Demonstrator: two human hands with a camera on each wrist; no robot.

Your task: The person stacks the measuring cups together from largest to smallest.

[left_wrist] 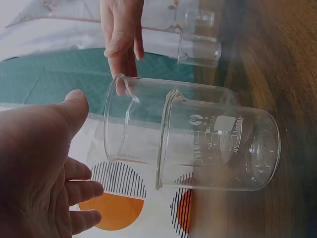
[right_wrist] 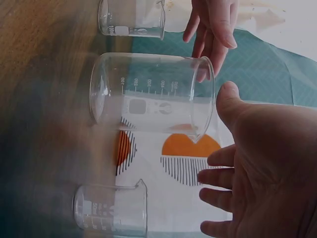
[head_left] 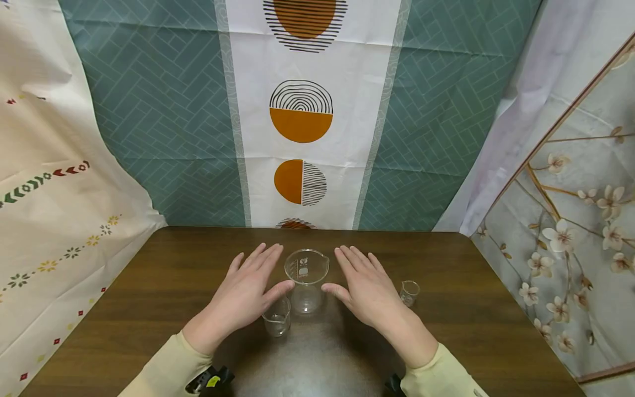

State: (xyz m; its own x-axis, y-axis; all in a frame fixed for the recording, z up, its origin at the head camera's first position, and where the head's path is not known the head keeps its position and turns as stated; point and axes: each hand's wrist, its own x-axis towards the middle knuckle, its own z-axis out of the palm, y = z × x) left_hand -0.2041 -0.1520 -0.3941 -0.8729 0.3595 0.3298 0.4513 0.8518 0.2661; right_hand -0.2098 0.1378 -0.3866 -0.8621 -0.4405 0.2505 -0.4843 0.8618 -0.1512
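A large clear glass beaker [head_left: 307,300] stands upright between my two hands, its spout toward the right. To its left my left hand [head_left: 250,289] hovers open, fingers straight and thumb near the rim; whether the thumb touches cannot be told. Opposite, my right hand [head_left: 369,292] is held the same way, gripping nothing. A smaller 100 ml beaker [left_wrist: 223,148] stands close to the left hand, partly under it in the head view. The right wrist view shows a 50 ml beaker [right_wrist: 111,210] near the right hand. A tiny beaker [head_left: 409,293] sits beyond that hand.
All the beakers stand on a brown wooden table [head_left: 471,331]. Behind its far edge hangs a green and white patterned cloth [head_left: 173,110]. A cream cloth [head_left: 49,220] borders the left side, and a floral cloth [head_left: 560,275] the right.
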